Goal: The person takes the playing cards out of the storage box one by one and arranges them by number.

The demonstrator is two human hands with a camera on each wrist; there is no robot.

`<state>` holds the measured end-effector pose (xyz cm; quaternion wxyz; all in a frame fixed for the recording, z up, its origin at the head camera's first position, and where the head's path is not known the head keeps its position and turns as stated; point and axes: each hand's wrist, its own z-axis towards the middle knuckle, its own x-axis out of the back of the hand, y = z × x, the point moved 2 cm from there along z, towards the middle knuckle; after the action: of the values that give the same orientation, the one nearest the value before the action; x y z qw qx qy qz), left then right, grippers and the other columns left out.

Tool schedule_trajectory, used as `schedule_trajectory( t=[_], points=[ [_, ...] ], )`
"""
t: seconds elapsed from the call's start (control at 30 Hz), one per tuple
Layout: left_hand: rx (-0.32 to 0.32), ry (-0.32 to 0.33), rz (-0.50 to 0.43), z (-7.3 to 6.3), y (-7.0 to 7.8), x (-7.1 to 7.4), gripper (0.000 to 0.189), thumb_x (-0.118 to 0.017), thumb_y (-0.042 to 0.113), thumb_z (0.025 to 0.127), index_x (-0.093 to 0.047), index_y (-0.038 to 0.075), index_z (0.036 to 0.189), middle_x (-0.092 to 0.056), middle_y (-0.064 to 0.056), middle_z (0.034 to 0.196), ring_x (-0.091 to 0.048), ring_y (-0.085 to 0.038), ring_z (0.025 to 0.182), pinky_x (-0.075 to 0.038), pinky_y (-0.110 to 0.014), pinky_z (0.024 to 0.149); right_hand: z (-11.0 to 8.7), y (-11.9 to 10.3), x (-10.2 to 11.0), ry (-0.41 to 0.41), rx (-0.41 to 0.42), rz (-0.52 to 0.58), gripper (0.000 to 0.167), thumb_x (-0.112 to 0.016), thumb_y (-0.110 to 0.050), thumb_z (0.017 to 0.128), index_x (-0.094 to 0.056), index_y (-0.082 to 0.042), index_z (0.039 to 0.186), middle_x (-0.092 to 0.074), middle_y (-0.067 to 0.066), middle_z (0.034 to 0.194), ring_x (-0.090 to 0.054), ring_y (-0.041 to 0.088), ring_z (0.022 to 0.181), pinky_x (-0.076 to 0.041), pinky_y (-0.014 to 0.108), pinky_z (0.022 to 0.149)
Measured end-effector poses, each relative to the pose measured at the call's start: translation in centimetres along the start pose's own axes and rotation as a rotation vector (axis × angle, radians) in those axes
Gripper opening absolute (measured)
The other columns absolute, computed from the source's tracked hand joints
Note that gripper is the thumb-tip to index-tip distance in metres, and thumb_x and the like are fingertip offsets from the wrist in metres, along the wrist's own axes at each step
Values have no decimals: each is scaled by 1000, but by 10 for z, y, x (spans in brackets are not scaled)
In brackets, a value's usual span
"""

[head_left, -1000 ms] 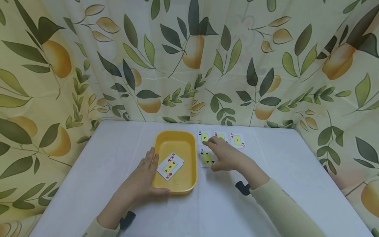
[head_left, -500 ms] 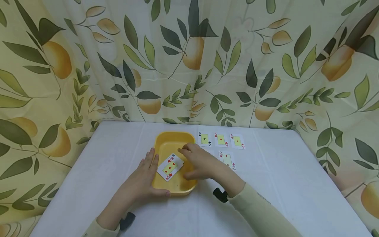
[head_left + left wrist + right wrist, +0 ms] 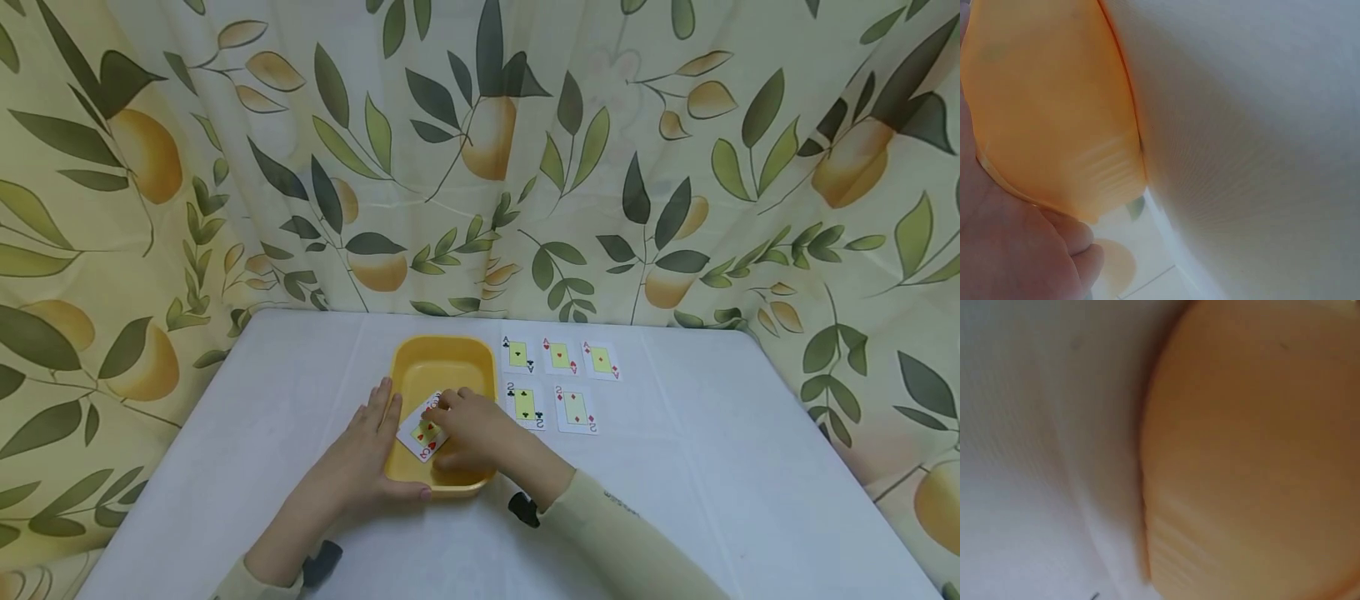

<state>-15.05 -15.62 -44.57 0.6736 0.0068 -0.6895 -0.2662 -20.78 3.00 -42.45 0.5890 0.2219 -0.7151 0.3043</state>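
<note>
A yellow plastic tray (image 3: pixel 480 367) stands on the white table with a three of hearts playing card (image 3: pixel 415 442) face up in it. My left hand (image 3: pixel 367 450) lies along the tray's left side, fingers straight, thumb at the near edge. In the left wrist view, that hand (image 3: pixel 1010 244) touches the tray wall (image 3: pixel 1054 125). My right hand (image 3: pixel 472 429) reaches over the tray's right rim, its fingers over the three of hearts and thumb lower down. It covers part of the card, which still lies flat. The right wrist view shows the tray (image 3: pixel 1241 456) but no fingers.
Right of the tray, cards lie face up in two rows. At the back are the ace of clubs (image 3: pixel 518 355), ace of hearts (image 3: pixel 559 357) and ace of diamonds (image 3: pixel 602 361). In front lie the two of clubs (image 3: pixel 524 405) and two of diamonds (image 3: pixel 575 409). A patterned curtain (image 3: pixel 450 208) hangs behind.
My right hand has moved left from above the two of clubs into the tray, uncovering the laid-out cards. It now reaches the three of hearts. The left hand has stayed put.
</note>
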Motion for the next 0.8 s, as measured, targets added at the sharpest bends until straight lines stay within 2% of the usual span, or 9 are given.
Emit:
schedule_trajectory(
  t=[0.13,0.27,0.37,0.6,0.8],
  points=[
    [-9,6,3,0,0,0,136,-69,83,64,-20,-3,157,2,-17,167,-7,-36,154,-24,-53,121,2,-2,-8,-12,27,-41,33,-75,-39,80,-74,-29,111,-62,-5,114,-53,16,96,-50,30,84],
    [-3,-4,0,0,0,0,136,-68,84,64,-18,-3,157,3,-16,168,-7,-35,154,-22,-52,122,1,-2,-5,-4,36,-27,23,-77,-40,81,-74,-27,101,-62,-5,116,-55,15,97,-51,30,88],
    [8,-12,1,1,0,0,137,-68,85,64,-18,-2,157,4,-15,168,-6,-34,154,-22,-51,122,2,-2,-2,-3,16,-21,32,-80,-40,79,-71,-24,105,-61,-2,120,-55,16,99,-52,30,90],
    [1,-7,-1,1,-1,1,137,-67,86,64,-20,-3,157,3,-16,168,-7,-35,154,-21,-51,123,10,-2,-5,-66,-22,-50,74,-89,-45,67,-61,-22,132,-58,-1,136,-56,19,117,-50,35,104],
    [6,-13,0,0,-1,0,138,-64,89,63,-19,-3,157,4,-15,168,-6,-34,154,-21,-50,123,17,-4,-3,-102,-22,-70,80,-91,-44,64,-60,-20,134,-59,0,131,-54,18,115,-50,37,103]
  ],
)
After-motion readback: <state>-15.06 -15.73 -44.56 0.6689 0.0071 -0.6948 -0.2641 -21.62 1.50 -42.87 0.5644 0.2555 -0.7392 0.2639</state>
